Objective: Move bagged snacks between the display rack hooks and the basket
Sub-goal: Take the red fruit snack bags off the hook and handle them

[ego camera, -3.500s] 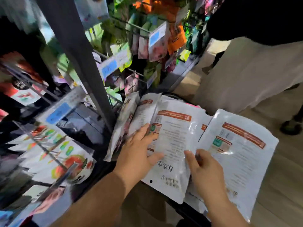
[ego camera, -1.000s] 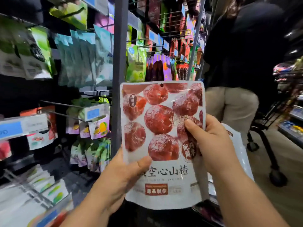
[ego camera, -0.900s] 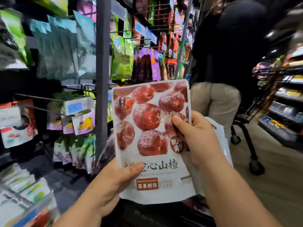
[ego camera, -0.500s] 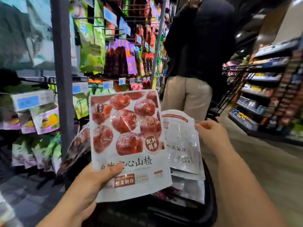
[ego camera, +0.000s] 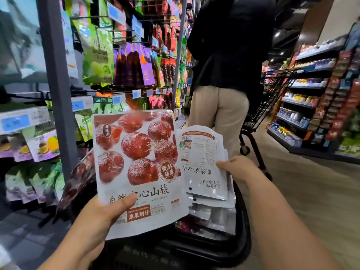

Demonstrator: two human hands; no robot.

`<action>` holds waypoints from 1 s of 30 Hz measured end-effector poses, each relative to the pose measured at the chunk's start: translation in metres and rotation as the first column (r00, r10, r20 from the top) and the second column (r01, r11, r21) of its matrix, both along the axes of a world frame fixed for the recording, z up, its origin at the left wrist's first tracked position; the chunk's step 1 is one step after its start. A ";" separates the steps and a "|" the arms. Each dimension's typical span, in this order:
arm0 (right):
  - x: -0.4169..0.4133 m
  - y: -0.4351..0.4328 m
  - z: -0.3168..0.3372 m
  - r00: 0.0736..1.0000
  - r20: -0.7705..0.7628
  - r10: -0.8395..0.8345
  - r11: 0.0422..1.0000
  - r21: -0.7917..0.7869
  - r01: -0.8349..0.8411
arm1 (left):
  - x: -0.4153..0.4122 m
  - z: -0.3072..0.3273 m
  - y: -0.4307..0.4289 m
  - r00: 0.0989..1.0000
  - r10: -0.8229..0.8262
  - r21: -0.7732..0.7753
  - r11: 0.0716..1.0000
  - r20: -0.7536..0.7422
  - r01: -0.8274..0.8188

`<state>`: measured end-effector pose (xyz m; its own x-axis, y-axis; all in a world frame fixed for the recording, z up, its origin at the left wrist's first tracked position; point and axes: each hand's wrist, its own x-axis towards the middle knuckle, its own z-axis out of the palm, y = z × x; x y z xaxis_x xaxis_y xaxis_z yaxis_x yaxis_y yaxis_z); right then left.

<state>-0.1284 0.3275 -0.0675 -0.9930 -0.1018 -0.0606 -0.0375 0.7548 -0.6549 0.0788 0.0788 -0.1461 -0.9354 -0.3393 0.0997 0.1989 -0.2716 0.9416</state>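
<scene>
Supermarket aisle with a pale wooden floor: a display rack (ego camera: 109, 55) fills the left side. Its hooks carry green bags (ego camera: 97, 53), purple bags (ego camera: 144, 65) and, lower down, passion-fruit bags (ego camera: 44, 145), and blue price tags (ego camera: 15, 121) sit at the hook ends. 1 grey post (ego camera: 56, 84) runs up through the rack. Stocked shelves (ego camera: 311, 94) line the right side. Ahead, back turned, stands another person (ego camera: 220, 110) in a dark top and beige trousers, beside a wire trolley (ego camera: 270, 98).

Low in the middle sits the black basket (ego camera: 242, 221), with a stack of white pouches (ego camera: 214, 209) lying in it.

The left hand (ego camera: 97, 221) holds the hawthorn bag (ego camera: 136, 162) upright above the basket's near left part, clear of the hooks. Its printed front, with red fruit, faces the camera. The thumb presses on the lower front and the fingers are curled behind, out of sight.

The right hand (ego camera: 237, 168) pinches the right edge of the white bag (ego camera: 202, 162). The thumb lies on the bag's face and the other fingers are hidden behind it. That bag shows its back, print upside down, and stands up over the stack, just right of the hawthorn bag, which overlaps its left edge.

1 more red-fruit pouch (ego camera: 81, 172) leans between the post and the hawthorn bag, its lower end hidden.
</scene>
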 end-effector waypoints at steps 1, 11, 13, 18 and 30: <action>0.000 -0.001 0.000 1.000 -0.014 0.006 1.000 -0.007 -0.006 | 0.000 0.000 0.000 1.000 0.005 -0.005 1.000 -0.006 -0.005; 0.007 -0.009 0.017 0.968 -0.242 0.070 0.889 -0.424 -0.171 | 0.004 0.009 -0.007 0.995 0.078 0.005 0.997 -0.063 -0.077; 0.010 -0.010 0.019 0.965 -0.226 0.129 0.834 -0.502 -0.229 | 0.006 0.013 -0.011 0.992 0.097 0.012 0.995 -0.086 -0.096; 0.019 -0.013 0.021 0.954 -0.166 0.252 0.655 -0.696 -0.294 | 0.013 0.022 -0.026 0.970 0.168 -0.007 0.985 -0.173 -0.172; 0.031 -0.052 0.026 0.842 -0.526 0.120 0.593 -0.642 -0.486 | 0.035 0.039 -0.072 0.912 0.330 0.048 0.943 -0.243 -0.328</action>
<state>-0.0974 0.2754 -0.0417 -0.8004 -0.2280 0.5544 -0.5524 -0.0784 -0.8299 0.1141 0.0070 -0.1067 -0.7175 -0.6249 0.3078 0.5017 -0.1570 0.8507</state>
